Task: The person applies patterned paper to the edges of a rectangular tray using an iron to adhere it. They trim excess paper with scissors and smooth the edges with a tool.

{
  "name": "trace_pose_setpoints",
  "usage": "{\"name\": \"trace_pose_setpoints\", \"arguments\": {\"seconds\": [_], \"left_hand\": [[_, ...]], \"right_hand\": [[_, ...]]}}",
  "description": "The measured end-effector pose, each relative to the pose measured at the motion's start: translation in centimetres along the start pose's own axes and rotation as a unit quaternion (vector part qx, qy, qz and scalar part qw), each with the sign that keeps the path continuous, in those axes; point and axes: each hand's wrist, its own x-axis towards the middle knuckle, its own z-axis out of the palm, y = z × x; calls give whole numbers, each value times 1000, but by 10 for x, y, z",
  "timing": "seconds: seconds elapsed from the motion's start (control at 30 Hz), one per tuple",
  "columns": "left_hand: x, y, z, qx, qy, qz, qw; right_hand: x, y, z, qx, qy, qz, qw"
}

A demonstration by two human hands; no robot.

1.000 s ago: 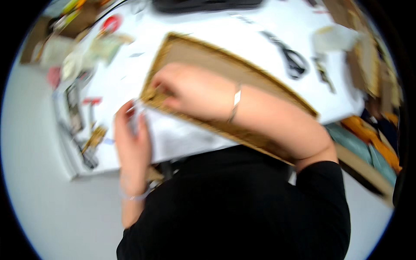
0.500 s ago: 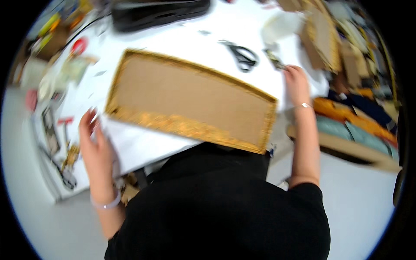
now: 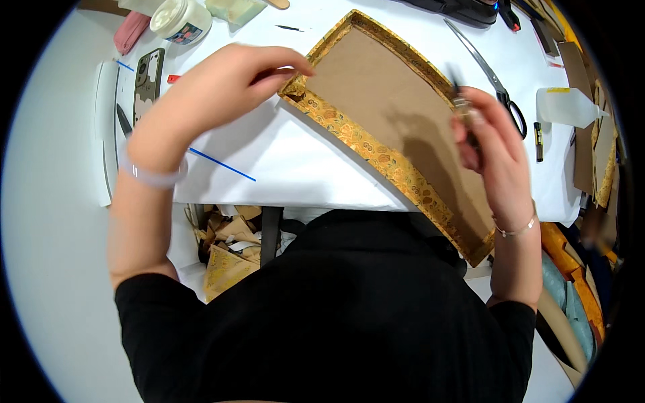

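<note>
White table [image 3: 295,176] filled most of the view; on it, slantwise in front of the person, lay a long shallow tray [image 3: 386,77], brown-floored, its low walls covered in gold patterned stuff, the near right end reaching the table's edge by the black shirt. Left hand [image 3: 250,75] was bent over the tray's left corner, fingertips at the short wall and seemingly touching it; whether they pinched or merely rested, I could not tell. Right hand [image 3: 489,131] hung above the tray's right part, casting a shadow on its floor, fingers closed round a slim tool [image 3: 462,104] with a dark tip, too blurred to name. Scissors [image 3: 496,82] lay just beyond that hand, a white bottle [image 3: 563,106] further right, a phone [image 3: 148,84] to the left; smallest, a thin blue stick [image 3: 223,165] below the left forearm. My reading: step in hand was getting the tool ready over the tray while the left hand minded the corner. The next move seemed to call for a steady tray and a careful eye on that tip. Against half a second earlier: left hand had been apart from the tray and was now at its corner; right hand had been out past the scissors, and was now over the tray. Tray sat steeper in view, though the wearer's head had shifted too.
</note>
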Motion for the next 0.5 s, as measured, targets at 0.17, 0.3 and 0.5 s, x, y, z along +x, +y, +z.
{"name": "trace_pose_setpoints", "arguments": {"seconds": [0.17,0.3,0.5], "left_hand": [[74,1,-19,51,-255,-58,964],[99,6,-22,82,-361,-81,925],[115,21,-32,83,-432,-105,892]], "right_hand": [[36,20,38,-23,-135,-31,990],[51,18,59,-236,-84,-172,953],[78,33,77,-391,-57,-386,833]]}}
